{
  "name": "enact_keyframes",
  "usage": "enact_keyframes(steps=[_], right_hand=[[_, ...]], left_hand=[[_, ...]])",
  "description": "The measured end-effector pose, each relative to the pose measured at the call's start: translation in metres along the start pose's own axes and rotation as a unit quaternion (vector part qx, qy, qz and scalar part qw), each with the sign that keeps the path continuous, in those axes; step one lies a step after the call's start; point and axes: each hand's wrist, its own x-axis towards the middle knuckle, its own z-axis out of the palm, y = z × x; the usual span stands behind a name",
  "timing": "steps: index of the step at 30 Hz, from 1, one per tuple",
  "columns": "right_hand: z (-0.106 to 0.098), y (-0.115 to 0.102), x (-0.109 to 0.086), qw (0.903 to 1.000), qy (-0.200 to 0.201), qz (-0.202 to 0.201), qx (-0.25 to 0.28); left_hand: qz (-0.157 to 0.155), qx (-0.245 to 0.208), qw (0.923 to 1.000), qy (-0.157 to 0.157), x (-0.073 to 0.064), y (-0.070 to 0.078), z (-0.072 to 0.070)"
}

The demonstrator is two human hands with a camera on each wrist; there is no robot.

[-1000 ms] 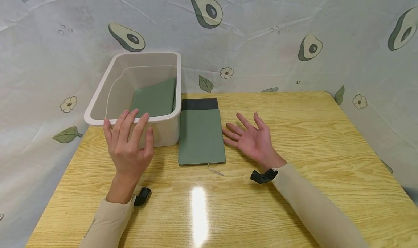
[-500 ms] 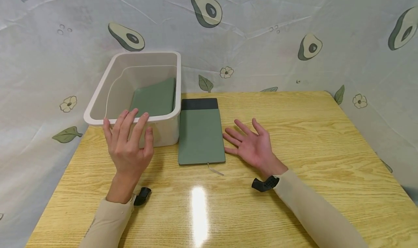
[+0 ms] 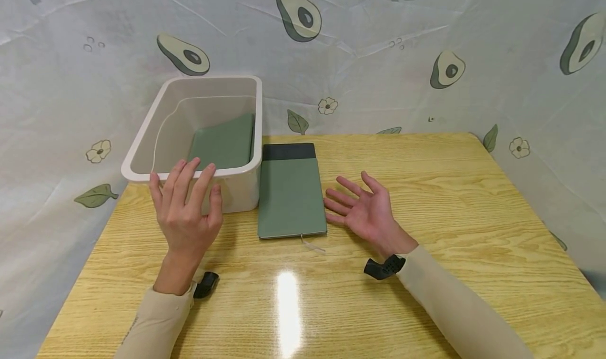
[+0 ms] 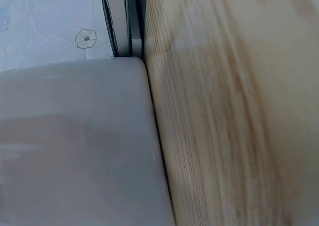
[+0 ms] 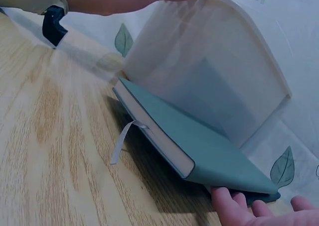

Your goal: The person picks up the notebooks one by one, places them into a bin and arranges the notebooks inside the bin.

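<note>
A green notebook (image 3: 291, 198) with a dark band at its far end lies on the table against the right side of a whitish plastic bin (image 3: 236, 191). Its pale ribbon bookmark (image 5: 120, 141) hangs from the near edge. My right hand (image 3: 369, 212) is palm up, fingers extended, with the fingertips right at the notebook's right edge; the right wrist view shows them low at its cover. My left hand (image 3: 189, 212) rests its fingertips on the bin's front rim, thumb apart. Inside the bin leans another flat green item (image 3: 224, 142), partly hidden by the front wall.
The wooden table (image 3: 450, 201) extends right of the right hand and toward me. Behind it and along both sides hangs a pale sheet (image 3: 369, 22) printed with avocados and leaves. Black wrist cameras (image 3: 385, 267) sit at both cuffs.
My right hand has shifted slightly toward me, its fingers lower along the notebook's right edge. The left hand, bin and notebook look unmoved.
</note>
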Motion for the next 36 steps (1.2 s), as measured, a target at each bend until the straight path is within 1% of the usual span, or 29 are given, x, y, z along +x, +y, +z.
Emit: enact_keyframes(steps=[5,7,9,11,13,16,19,24,27,36], right_hand=[[0.003,-0.002,0.0,0.9999,0.005,0.014,0.005],[0.004,-0.003,0.002,0.9997,0.01,0.023,-0.004],[0.007,-0.006,0.004,0.9989,0.019,0.036,-0.026],[0.011,-0.009,0.009,0.9964,0.029,0.052,-0.06],[0.015,-0.012,0.014,0.9915,0.034,0.069,-0.104],[0.022,-0.016,0.023,0.9838,0.037,0.096,-0.147],[0.027,-0.02,0.031,0.9785,0.03,0.109,-0.172],[0.031,-0.021,0.041,0.9718,0.041,0.119,-0.2],[0.032,-0.019,0.045,0.9692,0.049,0.12,-0.21],[0.031,-0.012,0.05,0.9751,0.06,0.105,-0.185]], left_hand=[[0.003,0.0,1.0,0.001,0.0,0.0,0.0],[0.004,-0.001,1.0,0.003,0.0,0.0,0.0],[0.005,-0.001,1.0,0.006,0.0,0.0,0.001],[0.005,-0.001,0.9999,0.009,0.0,0.0,0.001],[0.003,-0.002,1.0,0.009,-0.001,0.0,0.001],[0.003,-0.001,0.9999,0.01,-0.001,-0.001,0.001],[0.003,-0.002,0.9999,0.012,-0.002,-0.002,0.001],[0.004,-0.004,0.9999,0.01,-0.003,-0.002,0.002],[0.005,-0.005,0.9999,0.01,-0.003,-0.003,0.002],[0.003,-0.004,1.0,0.008,-0.003,-0.001,0.001]])
